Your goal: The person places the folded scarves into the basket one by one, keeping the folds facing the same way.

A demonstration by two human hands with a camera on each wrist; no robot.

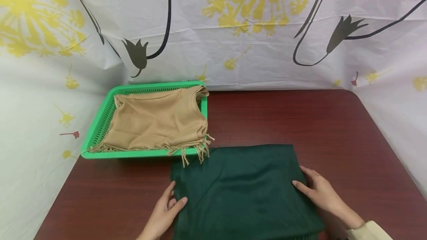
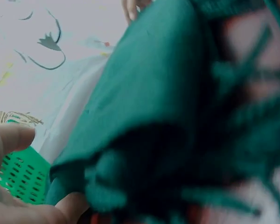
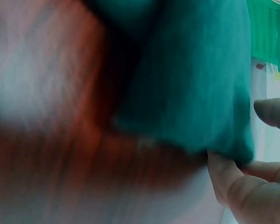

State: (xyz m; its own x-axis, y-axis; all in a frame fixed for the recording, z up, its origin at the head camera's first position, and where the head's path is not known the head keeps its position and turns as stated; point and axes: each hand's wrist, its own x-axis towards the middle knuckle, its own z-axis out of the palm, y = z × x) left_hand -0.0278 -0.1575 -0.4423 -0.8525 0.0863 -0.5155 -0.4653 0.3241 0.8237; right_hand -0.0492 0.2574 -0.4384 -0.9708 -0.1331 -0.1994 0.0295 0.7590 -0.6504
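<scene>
A dark green scarf (image 1: 241,192), folded into a rectangle with fringe at its near edge, lies before me on the table. My left hand (image 1: 161,210) is at its left edge; in the left wrist view, a finger touches the scarf's layered edge while the thumb stays apart from it. At the opposite edge is my right hand (image 1: 321,192), thumb over the border. In the right wrist view, its fingers (image 3: 221,177) meet the underside of the scarf, with a gap to the thumb. Motion blur softens both wrist views.
A green plastic basket (image 1: 96,132) with slotted walls stands at the back left, holding a folded tan scarf (image 1: 156,117). Tan fringe hangs over the basket's front rim, overlapping the green scarf. Behind the dark red table (image 1: 333,129) hangs a white patterned curtain (image 1: 243,58).
</scene>
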